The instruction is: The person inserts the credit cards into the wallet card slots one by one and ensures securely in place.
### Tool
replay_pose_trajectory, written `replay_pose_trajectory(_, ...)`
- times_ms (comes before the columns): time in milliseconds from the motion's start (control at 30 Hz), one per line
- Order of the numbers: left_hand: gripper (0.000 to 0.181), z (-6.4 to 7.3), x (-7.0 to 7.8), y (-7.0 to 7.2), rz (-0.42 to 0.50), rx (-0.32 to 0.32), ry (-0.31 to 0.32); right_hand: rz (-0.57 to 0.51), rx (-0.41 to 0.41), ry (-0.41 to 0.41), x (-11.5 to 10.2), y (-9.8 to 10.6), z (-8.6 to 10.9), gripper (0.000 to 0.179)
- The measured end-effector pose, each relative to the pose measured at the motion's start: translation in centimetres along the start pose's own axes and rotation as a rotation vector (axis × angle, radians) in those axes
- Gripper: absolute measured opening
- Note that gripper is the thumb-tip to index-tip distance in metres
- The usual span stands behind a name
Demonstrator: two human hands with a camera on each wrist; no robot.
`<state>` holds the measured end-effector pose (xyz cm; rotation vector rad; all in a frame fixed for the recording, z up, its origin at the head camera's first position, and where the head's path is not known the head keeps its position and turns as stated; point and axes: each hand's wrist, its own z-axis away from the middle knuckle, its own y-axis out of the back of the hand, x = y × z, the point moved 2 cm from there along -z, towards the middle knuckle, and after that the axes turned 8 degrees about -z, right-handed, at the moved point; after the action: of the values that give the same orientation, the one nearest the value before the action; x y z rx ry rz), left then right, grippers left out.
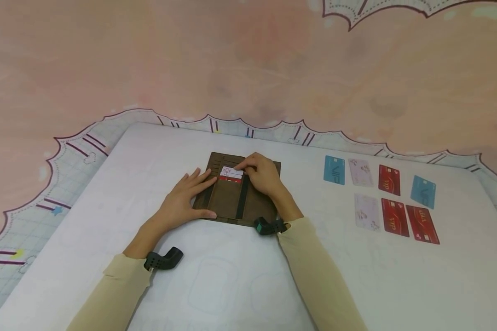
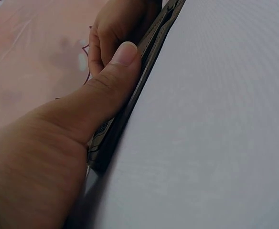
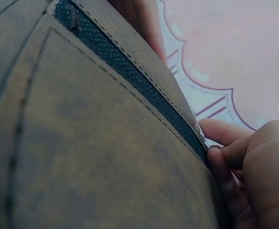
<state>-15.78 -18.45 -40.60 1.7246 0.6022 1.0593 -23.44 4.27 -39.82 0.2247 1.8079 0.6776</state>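
Note:
An opened brown wallet lies flat on the white table, with a dark elastic strip down its middle. From a slot in its left half sticks a white patterned card, and just below it shows the edge of a red card. My left hand rests spread over the wallet's left side; its thumb presses the near edge in the left wrist view. With forefinger and thumb, my right hand pinches the white card at its upper right; the wallet's flap partly hides the card in the right wrist view.
Several loose cards lie in two rows to the right: a blue card, a white card, red cards and more of these kinds. The white table meets a pink patterned cloth at the back.

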Motion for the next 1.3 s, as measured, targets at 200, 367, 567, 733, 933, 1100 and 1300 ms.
replay_pose_trajectory(200,0.094,0.00,-0.11,-0.04,0.002,0.014,-0.011,-0.030,0.008,0.017,0.05,0.00,0.08,0.028)
replay_pose_trajectory(367,0.096,0.18,-0.38,-0.02,-0.008,0.004,-0.002,-0.033,0.008,0.039,-0.02,-0.30,-0.01,0.029)
replay_pose_trajectory(567,0.096,0.45,-0.42,0.20,-0.007,0.012,0.006,-0.033,0.000,0.070,-0.14,-0.57,-0.15,0.026)
replay_pose_trajectory(733,0.097,0.06,-0.16,-0.01,0.005,0.014,-0.007,-0.023,0.015,0.063,0.13,-0.24,-0.04,0.024)
replay_pose_trajectory(933,0.094,-0.01,-0.04,-0.15,-0.003,0.014,-0.012,0.000,0.007,0.074,0.31,-0.26,0.04,0.025)
replay_pose_trajectory(1100,0.094,-0.05,0.08,-0.23,-0.005,-0.009,-0.005,0.068,-0.034,0.066,0.19,-0.34,0.07,0.029)
replay_pose_trajectory(1300,0.094,-0.10,-0.08,-0.12,-0.021,0.011,-0.016,0.119,-0.081,0.073,-0.37,-0.40,-0.17,0.038)
